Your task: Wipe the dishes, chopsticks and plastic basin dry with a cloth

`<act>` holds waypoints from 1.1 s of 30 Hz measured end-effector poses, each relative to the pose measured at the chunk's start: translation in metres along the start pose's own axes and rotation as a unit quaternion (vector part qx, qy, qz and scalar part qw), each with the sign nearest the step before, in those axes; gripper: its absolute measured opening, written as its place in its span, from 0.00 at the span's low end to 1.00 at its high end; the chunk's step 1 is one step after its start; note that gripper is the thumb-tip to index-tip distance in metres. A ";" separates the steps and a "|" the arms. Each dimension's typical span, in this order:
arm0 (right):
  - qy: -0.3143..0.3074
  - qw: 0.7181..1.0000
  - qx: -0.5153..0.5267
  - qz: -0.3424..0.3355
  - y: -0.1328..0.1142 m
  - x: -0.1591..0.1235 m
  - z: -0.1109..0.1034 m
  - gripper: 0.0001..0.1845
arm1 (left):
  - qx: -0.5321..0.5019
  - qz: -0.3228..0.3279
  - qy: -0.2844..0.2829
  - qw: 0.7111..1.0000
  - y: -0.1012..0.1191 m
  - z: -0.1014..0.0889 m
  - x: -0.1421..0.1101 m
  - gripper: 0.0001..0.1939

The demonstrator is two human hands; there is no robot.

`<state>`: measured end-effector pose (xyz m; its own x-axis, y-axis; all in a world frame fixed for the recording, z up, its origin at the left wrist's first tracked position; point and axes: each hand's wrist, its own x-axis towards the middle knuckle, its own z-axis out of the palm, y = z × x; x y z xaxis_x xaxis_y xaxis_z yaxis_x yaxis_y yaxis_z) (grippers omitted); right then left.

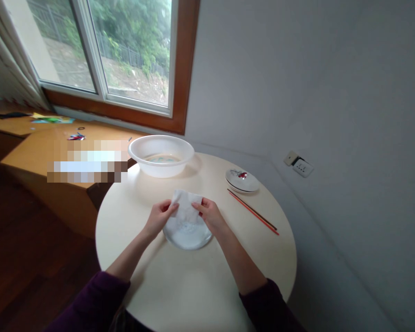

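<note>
A white tissue or thin cloth [186, 207] is stretched between my two hands; which of these it is I cannot tell. My left hand [159, 216] pinches its left side between thumb and fingers. On the other side, my right hand [210, 214] pinches the right edge in the same way. Just below the white sheet a clear glass plate or shallow bowl [188, 237] sits on the round table [190, 286]. Its far part is hidden behind the sheet and my hands.
A large translucent white basin [161, 170] stands at the table's far left. At the right lie small white plates [242, 180], the top one with a red pattern, and a pair of chopsticks [254, 212]. A wooden desk [31, 152] adjoins on the left; the wall [242, 92] bounds the right.
</note>
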<state>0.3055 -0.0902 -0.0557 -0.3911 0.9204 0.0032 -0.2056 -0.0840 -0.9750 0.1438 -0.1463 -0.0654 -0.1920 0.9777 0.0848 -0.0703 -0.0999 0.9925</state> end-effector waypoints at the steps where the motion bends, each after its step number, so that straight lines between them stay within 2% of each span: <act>1: 0.018 1.000 -0.005 -0.013 -0.002 0.000 -0.002 0.20 | 0.016 0.019 0.021 0.999 0.001 -0.001 0.001 0.17; 5: 0.118 0.989 -0.042 -0.084 -0.010 0.000 -0.010 0.12 | 0.080 0.054 0.082 0.992 -0.003 -0.008 0.012 0.14; 7: 0.156 0.969 -0.132 -0.139 -0.013 -0.005 -0.012 0.08 | 0.131 0.051 0.106 0.984 -0.009 -0.013 0.020 0.13; 9: 0.118 0.931 -0.291 -0.185 -0.014 -0.012 -0.012 0.05 | 0.192 0.038 0.112 0.974 -0.017 -0.017 0.029 0.11; 11: 0.023 0.878 -0.438 -0.192 -0.012 -0.021 -0.009 0.06 | 0.219 0.027 0.108 0.969 -0.024 -0.019 0.037 0.11; 13: -0.042 0.848 -0.499 -0.172 -0.009 -0.028 -0.008 0.09 | 0.238 0.020 0.099 0.966 -0.030 -0.019 0.043 0.10; 18: -0.045 0.827 -0.531 -0.178 -0.001 -0.029 -0.013 0.08 | 0.292 0.004 0.080 0.953 -0.039 -0.017 0.054 0.12; 22: -0.079 0.785 -0.585 -0.187 0.006 -0.022 -0.018 0.13 | 0.314 0.004 0.072 0.947 -0.041 -0.011 0.067 0.11; 25: -0.080 0.766 -0.605 -0.201 0.013 -0.020 -0.019 0.15 | 0.316 0.011 0.058 0.947 -0.042 -0.008 0.076 0.12; 33: -0.024 0.775 -0.578 -0.252 0.020 -0.018 -0.036 0.16 | 0.316 0.016 -0.007 0.948 -0.044 -0.012 0.081 0.17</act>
<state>0.3407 -0.0949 -0.0833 -0.5615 0.7074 0.4293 0.5884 0.7061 -0.3940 0.1198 -0.0647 -0.1037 -0.1715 0.9787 0.1130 0.5379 -0.0031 0.8430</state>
